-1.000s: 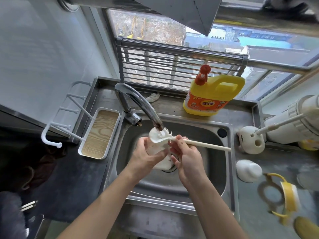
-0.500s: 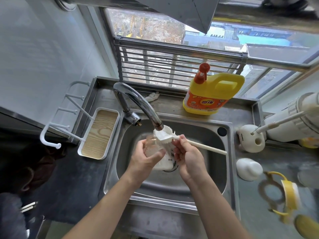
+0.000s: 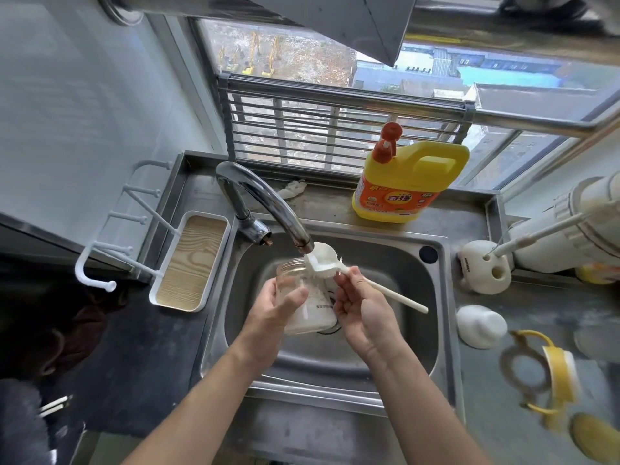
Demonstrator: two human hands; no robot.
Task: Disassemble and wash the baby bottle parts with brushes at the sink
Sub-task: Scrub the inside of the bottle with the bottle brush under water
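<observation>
Over the steel sink [image 3: 439, 297], my left hand [image 3: 271, 313] grips the clear baby bottle body [image 3: 308, 310], tilted with its open mouth toward the upper left. My right hand [image 3: 362, 307] pinches the thin cream handle of a white bottle brush [image 3: 323, 260]. The brush head sits just outside the bottle's mouth, right under the tap spout [image 3: 268, 209]. On the counter to the right lie a white bottle cap [image 3: 481, 325] and the yellow handled collar [image 3: 553, 374].
A yellow detergent jug [image 3: 409, 182] stands behind the sink. A white brush holder [image 3: 483, 270] with another brush stands at the right. A wood-lined white tray [image 3: 191, 263] with hooks sits to the left. The window grille runs along the back.
The brush head has come out of the bottle and now sits under the spout. My left hand has lowered and tilted the bottle, so its open mouth shows.
</observation>
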